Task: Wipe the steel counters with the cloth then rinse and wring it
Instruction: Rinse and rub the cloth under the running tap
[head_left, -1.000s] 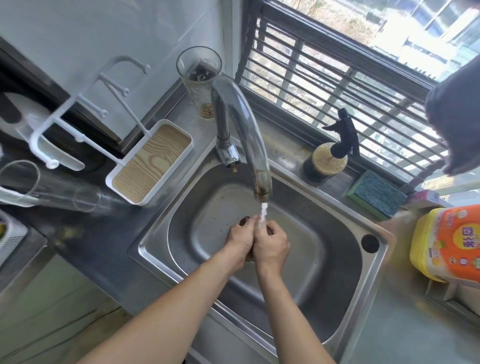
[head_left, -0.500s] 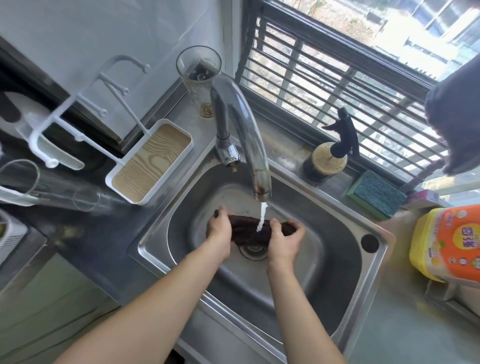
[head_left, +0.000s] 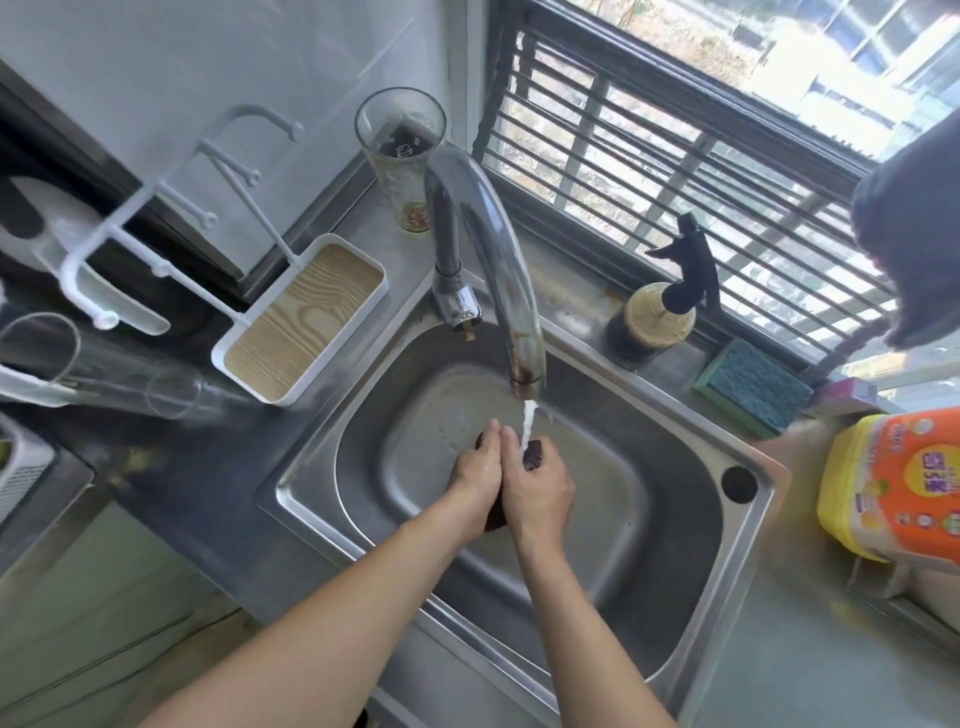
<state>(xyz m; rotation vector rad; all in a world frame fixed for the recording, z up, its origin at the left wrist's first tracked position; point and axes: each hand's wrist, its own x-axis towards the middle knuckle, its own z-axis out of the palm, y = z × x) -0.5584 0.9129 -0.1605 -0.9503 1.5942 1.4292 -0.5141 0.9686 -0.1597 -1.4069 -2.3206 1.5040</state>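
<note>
Starting at the far left, clear glasses (head_left: 104, 369) lie on their sides by a white rack with a wood-grain tray (head_left: 304, 317), and a tall glass (head_left: 402, 156) stands in the corner behind the faucet (head_left: 488, 260). Water streams from the spout straight down into the steel sink (head_left: 675, 597). Under that stream the hands meet, pressed side by side. The left hand (head_left: 475, 475) is curled closed with its fingers pointing up toward the spout, and the dark cloth (head_left: 532, 452) is bunched between it and the right hand (head_left: 540, 491), which is wrapped around the other side. Only scraps of cloth show: a dark tip above the right hand's knuckles, a sliver past the left fingertips, a bit hanging below the palms. How tightly the cloth is twisted is hard to judge, since the hands hide most of it. Moving right, a spray bottle (head_left: 657, 312) sits on the ledge behind the basin, then a green sponge (head_left: 753, 387), and a yellow-and-orange package (head_left: 898, 483) on the steel counter (head_left: 810, 665).
</note>
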